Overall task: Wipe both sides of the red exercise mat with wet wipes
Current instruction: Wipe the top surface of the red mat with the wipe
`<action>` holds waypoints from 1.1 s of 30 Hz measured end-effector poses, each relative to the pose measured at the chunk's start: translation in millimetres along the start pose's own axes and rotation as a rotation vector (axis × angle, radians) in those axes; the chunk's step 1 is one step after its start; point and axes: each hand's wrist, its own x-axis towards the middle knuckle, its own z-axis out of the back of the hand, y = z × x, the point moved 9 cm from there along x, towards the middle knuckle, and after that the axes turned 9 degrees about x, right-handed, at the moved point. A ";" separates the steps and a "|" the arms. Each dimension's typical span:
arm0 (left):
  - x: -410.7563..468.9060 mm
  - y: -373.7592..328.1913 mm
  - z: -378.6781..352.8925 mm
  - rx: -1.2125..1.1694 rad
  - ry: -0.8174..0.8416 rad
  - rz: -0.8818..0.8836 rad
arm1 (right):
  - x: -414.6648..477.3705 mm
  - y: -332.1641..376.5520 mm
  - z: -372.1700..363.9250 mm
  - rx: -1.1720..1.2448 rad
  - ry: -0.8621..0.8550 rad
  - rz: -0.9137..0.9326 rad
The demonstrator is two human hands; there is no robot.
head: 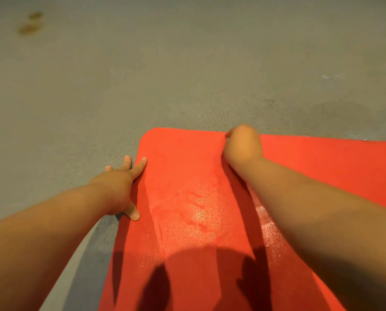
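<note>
The red exercise mat (pixel 183 198) lies flat on the grey floor, its far left corner rounded. Wet, shiny patches show on it near the middle and beside my right forearm. My left hand (pixel 120 189) rests flat at the mat's left edge, fingers spread; the index finger and thumb lie on the mat and the other fingers on the floor. My right hand (pixel 242 143) is at the mat's far edge, blurred, with its fingers curled down out of sight. No wet wipe is visible; whatever the hand holds is hidden.
Grey concrete floor (pixel 142 75) stretches beyond and to the left of the mat. Two brownish stains (pixel 31 23) mark the floor far left. A damp patch (pixel 335 111) darkens the floor beyond the mat's far edge on the right.
</note>
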 end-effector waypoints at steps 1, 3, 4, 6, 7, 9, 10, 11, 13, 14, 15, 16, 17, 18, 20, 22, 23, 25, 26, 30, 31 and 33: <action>-0.4 1.0 0.2 0.005 -0.004 0.001 | -10.3 33.3 -25.2 0.028 0.068 0.075; -1.2 1.1 1.1 -0.007 -0.022 -0.002 | -32.6 87.9 -57.8 0.028 0.175 0.266; -0.7 1.5 2.1 -0.022 -0.042 0.000 | -36.6 98.0 -60.0 0.003 0.194 0.322; -1.8 10.7 1.9 -0.057 -0.071 0.081 | -24.0 79.5 -44.3 -0.035 0.177 0.293; -3.4 17.8 -1.6 -0.067 -0.062 0.144 | -13.9 57.4 -30.1 -0.044 0.154 0.220; -5.3 27.2 -11.1 -0.056 -0.029 0.204 | 4.2 6.0 2.8 -0.041 0.050 0.033; -5.3 29.9 -14.4 -0.042 -0.013 0.193 | 7.4 -7.9 12.3 -0.041 0.012 -0.033; -5.3 31.2 -16.6 -0.033 0.005 0.173 | 7.6 -7.0 12.3 -0.038 -0.004 -0.048; -5.1 30.2 -14.7 -0.030 0.036 0.130 | 5.3 26.9 -8.6 0.015 0.017 0.021; -5.4 29.5 -12.8 -0.023 0.043 0.117 | 2.2 50.9 -26.3 0.060 0.047 0.056; -6.5 27.4 -10.7 -0.012 0.047 0.109 | -2.9 76.7 -44.9 0.099 0.080 0.097; -7.4 25.6 -10.7 0.003 0.050 0.108 | -10.9 104.1 -61.9 0.127 0.112 0.167; -8.5 25.2 -11.7 0.019 0.046 0.112 | -21.7 130.7 -77.0 0.133 0.150 0.246; -8.9 25.7 -12.6 0.035 0.038 0.119 | -32.5 151.5 -87.5 0.106 0.194 0.324; -7.8 26.2 -14.2 0.039 0.023 0.128 | -38.0 164.9 -93.8 0.037 0.245 0.418; -6.8 27.7 -15.5 0.015 0.018 0.138 | -17.0 149.8 -82.3 0.015 0.208 0.357; -6.2 29.4 -15.8 0.011 0.018 0.146 | -3.1 138.9 -74.9 0.025 0.171 0.293; -4.6 30.4 -15.9 0.015 0.021 0.154 | 15.9 129.1 -69.0 0.029 0.124 0.205; -4.2 29.5 -15.5 0.014 0.023 0.153 | 20.3 133.0 -72.2 0.032 0.121 0.200; -5.2 26.7 -12.8 0.023 0.024 0.141 | 11.9 165.3 -89.3 0.107 0.158 0.307; -4.4 26.1 -12.5 0.026 0.026 0.136 | 0.1 172.2 -94.1 0.117 0.202 0.388; -2.2 24.9 -13.0 0.016 0.043 0.137 | -42.7 184.3 -97.1 0.115 0.309 0.628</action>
